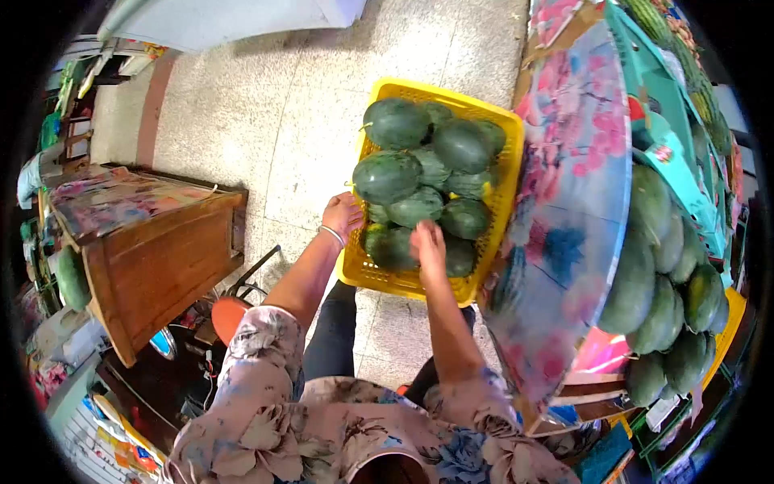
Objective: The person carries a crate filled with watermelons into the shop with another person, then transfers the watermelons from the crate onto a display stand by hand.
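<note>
Here, a yellow basket (509, 202) sits in front of the person, directly above the light tiled floor (310, 153). The basket contains dark green watermelons (463, 147), stacked on top of one another inside the perforated walls.

The left hand (343, 216), with a pale bracelet (331, 235) at its wrist, is positioned at the left side of the basket, beside the nearer left-hand watermelons. Its fingers are extended, slightly bent and not closed around any item; contact with the rim cannot be determined.

The right hand (427, 244) is located over the near part of the basket, above the dark watermelons there. Its fingers are curled and narrow; whether they touch or grasp a watermelon cannot be determined.

A floral-covered desk (564, 202) adjoins the right side of the basket. Beyond its outer edge, a separate pile of green melons (631, 278) is stacked. A wooden cabinet (165, 270) with a patterned top stands to the left, well apart from the basket.
</note>
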### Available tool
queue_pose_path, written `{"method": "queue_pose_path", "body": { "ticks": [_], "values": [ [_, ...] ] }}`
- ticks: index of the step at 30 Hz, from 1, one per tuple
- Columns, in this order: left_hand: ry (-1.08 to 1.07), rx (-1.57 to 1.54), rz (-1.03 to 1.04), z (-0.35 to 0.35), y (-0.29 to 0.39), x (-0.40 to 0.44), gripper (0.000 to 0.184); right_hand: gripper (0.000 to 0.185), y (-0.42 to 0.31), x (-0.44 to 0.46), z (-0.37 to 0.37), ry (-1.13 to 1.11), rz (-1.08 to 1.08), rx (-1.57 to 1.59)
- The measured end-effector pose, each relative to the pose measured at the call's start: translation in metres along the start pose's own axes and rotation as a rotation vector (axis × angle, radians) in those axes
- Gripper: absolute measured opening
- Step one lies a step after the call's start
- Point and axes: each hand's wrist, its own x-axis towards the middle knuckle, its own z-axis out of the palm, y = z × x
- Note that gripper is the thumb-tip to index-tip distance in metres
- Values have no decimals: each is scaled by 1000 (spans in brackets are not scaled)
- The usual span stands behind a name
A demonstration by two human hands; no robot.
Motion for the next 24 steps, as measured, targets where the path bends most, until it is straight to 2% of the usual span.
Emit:
{"method": "queue_pose_path", "body": {
  "ticks": [1,2,4,5,6,7,9,10,12,16,19,22,23,24],
  "values": [
    [-11,28,5,-10,-4,20,44,36,0,35,14,12,28,12],
    [-18,28,-8,-12,-3,34,44,37,-3,68,25,26,51,23],
    [-71,-28,-42,-10,-1,52,51,52,-22,118,45,122,132,-111],
    [-139,-13,-71,-11,-4,66,56,52,-27,139,52,135,134,-110],
    [-148,-7,-80,-7,-4,75,56,61,-31,158,59,131,144,-238],
    [-181,-51,-96,2,-4,77,60,71,-33,167,60,126,155,-364],
    [-224,-82,-118,9,-3,81,64,77,-43,160,67,90,217,-308],
    [-174,-94,-97,10,-4,81,62,83,-43,158,67,43,275,-259],
    [-86,-115,-48,21,-4,73,57,83,-30,164,59,68,268,-201],
    [-122,-22,55,6,7,3,60,74,-3,124,34,-240,247,288],
    [-205,135,66,-9,22,-79,59,68,-5,42,19,-259,170,498],
    [-484,380,20,-29,45,-153,66,62,-26,-45,-1,-339,48,609],
    [-641,339,-96,-32,55,-172,70,60,-43,-79,-11,-371,-4,557],
    [-702,261,-178,-31,59,-187,84,57,-59,-107,-18,-404,-51,504]
  ]
}}
